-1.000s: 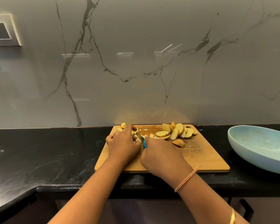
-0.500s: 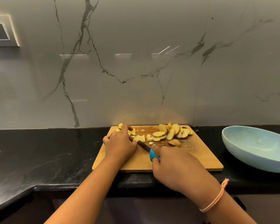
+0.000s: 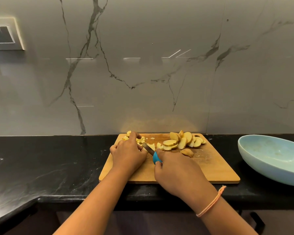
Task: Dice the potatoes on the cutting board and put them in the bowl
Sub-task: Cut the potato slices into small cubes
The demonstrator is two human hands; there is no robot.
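Observation:
A wooden cutting board lies on the black counter. Potato slices are heaped at its far right, with one skin-on end piece nearer me. Diced potato bits lie at the far left of the board. My left hand rests over the bits with fingers curled, pinning pieces I cannot fully see. My right hand grips the blue handle of a knife, its blade angled toward the left hand. The light blue bowl sits to the right of the board and looks empty.
The black stone counter runs left and right; its front edge steps back toward me at the lower left. A grey marble wall rises right behind the board. A switch plate is on the wall at upper left.
The knife drew back toward me and right, then moved in again, its blade close beside my left hand. The left hand stayed over the diced bits.

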